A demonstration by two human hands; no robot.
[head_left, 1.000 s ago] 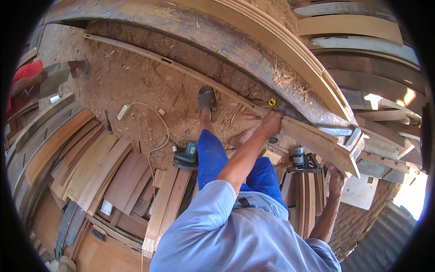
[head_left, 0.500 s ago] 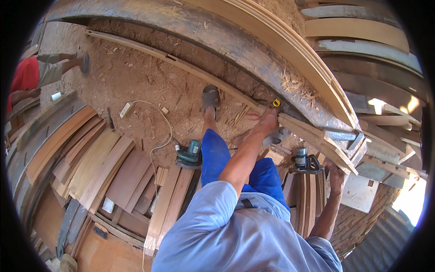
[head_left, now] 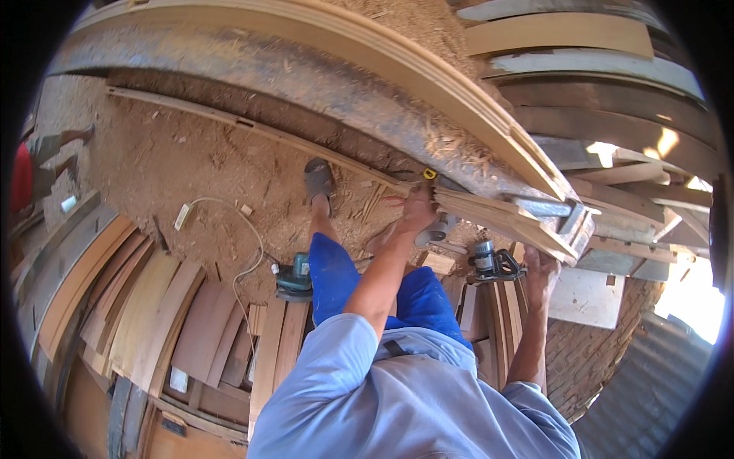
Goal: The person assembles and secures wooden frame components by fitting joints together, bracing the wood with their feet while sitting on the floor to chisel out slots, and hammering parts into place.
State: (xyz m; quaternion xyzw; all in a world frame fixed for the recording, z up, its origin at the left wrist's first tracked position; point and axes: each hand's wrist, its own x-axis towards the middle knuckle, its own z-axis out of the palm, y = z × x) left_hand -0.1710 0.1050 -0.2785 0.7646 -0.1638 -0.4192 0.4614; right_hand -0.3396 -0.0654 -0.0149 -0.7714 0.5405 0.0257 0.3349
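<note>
A long, narrow wooden rail point(head_left: 290, 139) with a dark slot cut in it runs from the far left toward my hands. My left hand point(head_left: 417, 209) is closed round the wood, arm stretched forward. To its right lie pale timber lengths point(head_left: 501, 217), stacked together and ending near the bench corner. At that end my right hand point(head_left: 541, 269) grips the timber from the near side, its fingers partly hidden. A yellow tape measure point(head_left: 430, 174) rests just beyond my left hand. Between the hands, lower down, stands a router point(head_left: 485, 258) with a dark base.
A long workbench point(head_left: 252, 65) with shavings and a curved board point(head_left: 451, 92) spans the far side. A green power tool point(head_left: 297, 277) with a pale cord sits left of my knee. Boards point(head_left: 145, 314) line the lower left. Another person point(head_left: 23, 177) is at the far left.
My view has shifted, so most of the scene sits farther left in the picture. Both hands keep their hold on the wood. The other person now shows less at the left rim.
</note>
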